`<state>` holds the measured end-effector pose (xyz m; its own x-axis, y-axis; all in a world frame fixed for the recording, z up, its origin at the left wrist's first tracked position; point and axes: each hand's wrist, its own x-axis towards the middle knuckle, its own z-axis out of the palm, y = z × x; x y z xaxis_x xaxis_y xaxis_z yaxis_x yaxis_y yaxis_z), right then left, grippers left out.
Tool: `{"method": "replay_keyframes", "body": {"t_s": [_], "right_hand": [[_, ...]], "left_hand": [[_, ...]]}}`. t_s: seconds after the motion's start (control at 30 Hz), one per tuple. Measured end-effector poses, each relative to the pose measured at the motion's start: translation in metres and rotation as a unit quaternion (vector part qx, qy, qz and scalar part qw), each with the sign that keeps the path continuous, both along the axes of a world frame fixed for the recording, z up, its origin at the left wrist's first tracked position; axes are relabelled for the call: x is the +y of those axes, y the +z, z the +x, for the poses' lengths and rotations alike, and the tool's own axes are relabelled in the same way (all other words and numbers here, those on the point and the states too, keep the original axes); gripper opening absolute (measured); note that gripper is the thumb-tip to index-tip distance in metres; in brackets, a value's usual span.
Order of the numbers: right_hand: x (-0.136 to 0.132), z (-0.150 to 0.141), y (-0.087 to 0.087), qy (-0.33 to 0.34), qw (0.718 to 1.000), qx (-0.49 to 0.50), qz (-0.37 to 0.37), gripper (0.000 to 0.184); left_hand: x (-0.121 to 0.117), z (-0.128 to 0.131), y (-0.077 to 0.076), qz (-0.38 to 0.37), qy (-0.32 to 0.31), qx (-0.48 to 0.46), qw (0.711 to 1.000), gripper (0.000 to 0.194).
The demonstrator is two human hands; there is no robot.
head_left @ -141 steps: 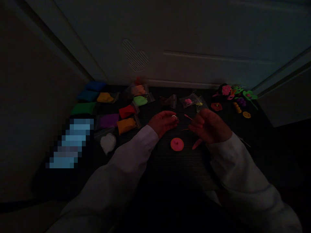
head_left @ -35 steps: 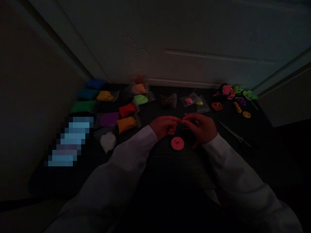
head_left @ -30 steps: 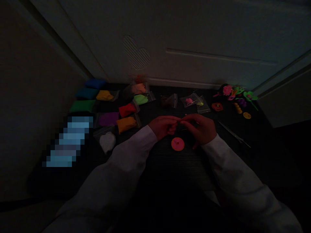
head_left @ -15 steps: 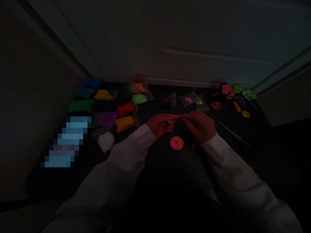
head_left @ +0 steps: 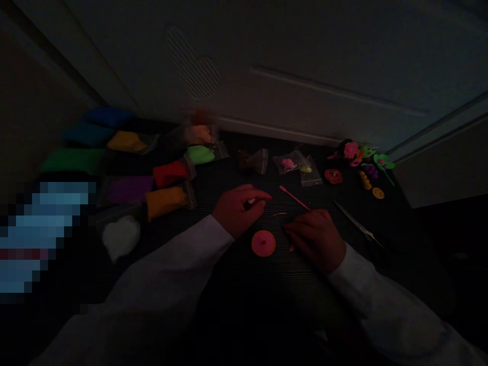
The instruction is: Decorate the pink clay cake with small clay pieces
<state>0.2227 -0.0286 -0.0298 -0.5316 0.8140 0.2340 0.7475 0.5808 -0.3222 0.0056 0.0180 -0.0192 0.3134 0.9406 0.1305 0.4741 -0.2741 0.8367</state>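
My left hand [head_left: 242,209] hovers over the dark table, index finger and thumb apart with a gap between their tips. A small pale spot shows among its curled fingers; I cannot make out what it is. My right hand [head_left: 318,239] is low over the table, fingers bent and pressed together, with their tips hidden in shadow. Beside it lies a thin pink modelling tool [head_left: 293,197], one end running toward the knuckles. Between the hands are a thin orange strip [head_left: 279,214] and a round pink clay disc [head_left: 263,243] with an orange rim and a small dark centre.
Bags of coloured clay stand at the left, among them orange [head_left: 165,202], purple [head_left: 129,190], red [head_left: 171,173] and white [head_left: 121,237]. Scissors [head_left: 356,221] lie right of my right hand. Small clay shapes, including a pink flower [head_left: 351,150], sit at the back right near the wall.
My hands have parted from where their fingertips met. The right hand has come down toward the table, uncovering the pink tool and orange strip. The view has shifted.
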Motion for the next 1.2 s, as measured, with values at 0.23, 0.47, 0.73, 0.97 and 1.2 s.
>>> {"method": "replay_keyframes", "body": {"t_s": [0.23, 0.47, 0.73, 0.97, 1.2], "right_hand": [[0.000, 0.001, 0.012, -0.033, 0.998, 0.052, -0.025, 0.020], [-0.008, 0.007, 0.015, 0.010, 1.000, -0.021, 0.007, 0.028], [-0.009, 0.004, 0.014, 0.037, 0.996, -0.077, 0.032, 0.030], [-0.011, 0.004, 0.014, 0.029, 0.994, -0.088, 0.055, 0.030], [-0.012, 0.004, 0.013, 0.032, 0.993, -0.095, 0.060, 0.030]], "left_hand": [[0.002, -0.001, -0.007, 0.076, -0.047, 0.106, 0.990, 0.039], [0.000, -0.001, -0.003, -0.010, 0.021, 0.077, 0.997, 0.035], [0.000, 0.001, -0.002, -0.011, 0.040, 0.065, 0.997, 0.033], [0.000, 0.000, -0.002, -0.017, 0.047, 0.069, 0.996, 0.032], [-0.001, 0.000, -0.002, -0.014, 0.053, 0.062, 0.997, 0.032]]}}
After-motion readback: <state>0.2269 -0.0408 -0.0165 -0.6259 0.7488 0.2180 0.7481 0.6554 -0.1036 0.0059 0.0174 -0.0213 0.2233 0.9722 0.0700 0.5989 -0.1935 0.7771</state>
